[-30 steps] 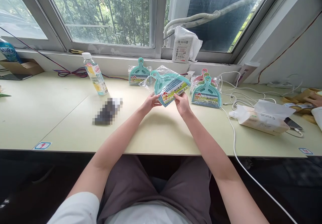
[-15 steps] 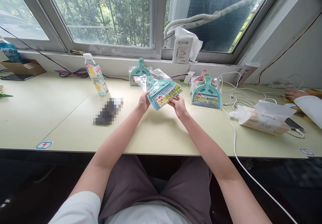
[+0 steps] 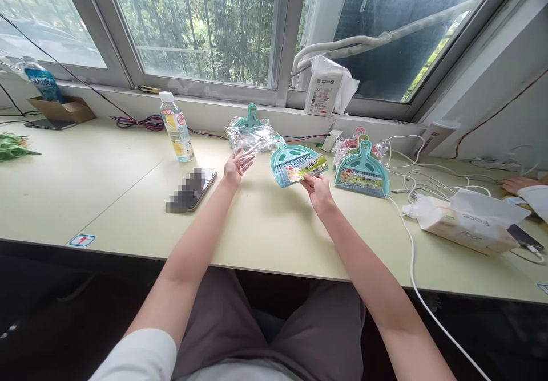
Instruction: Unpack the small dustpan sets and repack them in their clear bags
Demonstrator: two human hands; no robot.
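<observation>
My right hand [image 3: 317, 191] pinches the lower right edge of a turquoise dustpan and brush set [image 3: 295, 164], thumb on its printed card label. The set is tilted above the table, its handle end pointing up and left. Crumpled clear plastic wrap [image 3: 256, 137] lies around that handle end. My left hand [image 3: 235, 169] is left of the set, apart from it, fingers spread at the edge of the wrap. Another turquoise dustpan set [image 3: 249, 120] stands behind, against the wall. To the right, a turquoise set [image 3: 363, 174] leans before a pink one [image 3: 358, 135], with wrap about them.
A drink bottle [image 3: 177, 130] and a phone [image 3: 201, 190] are on the table [image 3: 257, 238] to the left. At right lie white cables [image 3: 417, 181] and a tissue pack [image 3: 466, 224]. A co-worker's hand [image 3: 516, 185] rests at the far right. A white box [image 3: 323, 93] stands on the sill.
My left hand has let go of the dustpan set's left edge and moved left, its fingers spreading. The right hand keeps hold of the set, shifted slightly right. The view has shifted a little.
</observation>
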